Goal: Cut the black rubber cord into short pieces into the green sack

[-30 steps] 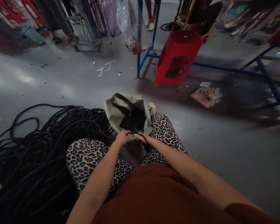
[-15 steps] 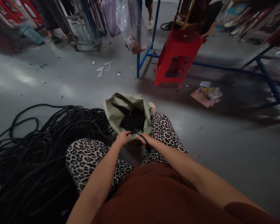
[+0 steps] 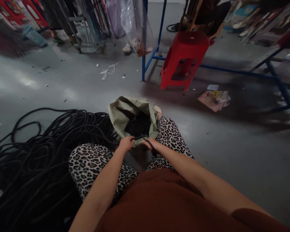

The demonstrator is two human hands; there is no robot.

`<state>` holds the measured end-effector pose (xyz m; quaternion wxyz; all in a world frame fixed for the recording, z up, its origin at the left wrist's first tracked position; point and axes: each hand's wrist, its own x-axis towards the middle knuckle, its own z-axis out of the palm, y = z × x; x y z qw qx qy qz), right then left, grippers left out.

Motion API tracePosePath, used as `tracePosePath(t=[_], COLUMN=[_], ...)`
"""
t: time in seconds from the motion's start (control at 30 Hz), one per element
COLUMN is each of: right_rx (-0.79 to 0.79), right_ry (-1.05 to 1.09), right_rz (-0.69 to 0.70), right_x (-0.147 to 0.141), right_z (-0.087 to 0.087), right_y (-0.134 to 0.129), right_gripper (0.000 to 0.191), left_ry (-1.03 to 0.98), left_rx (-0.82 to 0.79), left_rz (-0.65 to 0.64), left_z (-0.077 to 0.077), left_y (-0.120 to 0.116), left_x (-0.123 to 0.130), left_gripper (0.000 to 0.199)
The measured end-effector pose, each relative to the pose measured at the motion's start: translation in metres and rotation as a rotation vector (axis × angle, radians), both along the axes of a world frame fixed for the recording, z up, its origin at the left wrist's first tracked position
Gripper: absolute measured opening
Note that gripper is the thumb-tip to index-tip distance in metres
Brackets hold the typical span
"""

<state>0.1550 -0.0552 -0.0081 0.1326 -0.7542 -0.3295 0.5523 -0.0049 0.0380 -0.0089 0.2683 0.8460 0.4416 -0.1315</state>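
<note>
My left hand (image 3: pixel 127 143) is closed around a black cord (image 3: pixel 136 138), whose free end points right over the near rim of an open green woven sack (image 3: pixel 116 117). Dark short pieces (image 3: pixel 138 126) lie inside the sack. Black-handled scissors (image 3: pixel 150 145) are in my right hand (image 3: pixel 149 143), their blades at the end of the cord. From my left hand the cord runs back to a large heap of black cord (image 3: pixel 55 145) on the floor at the left. The fingertips are small and partly hidden.
A red plastic stool (image 3: pixel 186 58) stands ahead beside a blue metal frame (image 3: pixel 143 64). A clear plastic bag (image 3: pixel 140 35) hangs from the frame. A printed plastic packet (image 3: pixel 214 99) lies on the floor at right. Other people's legs (image 3: pixel 60 22) show at the back.
More of the cord now sticks out to the right of my left hand, reaching the scissor blades. A person's light shoe has come into view behind the hanging bag.
</note>
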Motion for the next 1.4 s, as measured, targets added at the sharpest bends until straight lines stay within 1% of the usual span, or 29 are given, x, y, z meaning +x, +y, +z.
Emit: tracePosePath(t=[0.1,0.2,0.37,0.53,0.63,0.73,0.87,1.1,1.27,1.4], right_rx=[-0.009,-0.030,-0.063,-0.067,-0.057,-0.056,-0.049,-0.037,-0.047,-0.035], right_ry=[-0.007,-0.012,0.003,0.099,0.161,0.219,0.280,0.314,0.304,0.283], right_rz=[-0.006,-0.024,-0.075,-0.163,-0.142,-0.124,-0.129,-0.125,-0.127,-0.122], right_x=[0.000,-0.001,-0.001,-0.001,-0.002,-0.002,-0.002,-0.002,-0.003,-0.004], right_z=[-0.006,-0.007,0.003,0.013,0.015,0.015,0.014,0.010,0.008,0.011], right_y=[0.000,0.000,0.000,-0.001,-0.004,-0.006,-0.006,-0.005,-0.005,-0.004], right_gripper=[0.035,0.036,0.038,0.046,0.052,0.054,0.054,0.053,0.055,0.055], left_ry=[0.021,0.046,0.027,-0.038,-0.090,-0.130,-0.167,-0.206,-0.199,-0.191], left_rx=[-0.001,-0.002,0.004,0.028,0.048,0.043,0.049,0.029,-0.002,-0.022], left_rz=[0.005,0.014,0.043,0.127,0.169,0.184,0.171,0.111,0.088,0.088], left_z=[0.000,-0.001,-0.003,-0.003,-0.001,0.000,0.000,0.000,-0.001,-0.003], left_y=[0.000,0.001,0.002,0.006,0.007,0.007,0.006,0.002,0.001,0.002], left_x=[0.000,0.000,-0.001,-0.001,0.001,0.003,0.005,0.007,0.007,0.007], left_gripper=[0.033,0.033,0.034,0.034,0.035,0.035,0.034,0.035,0.035,0.035])
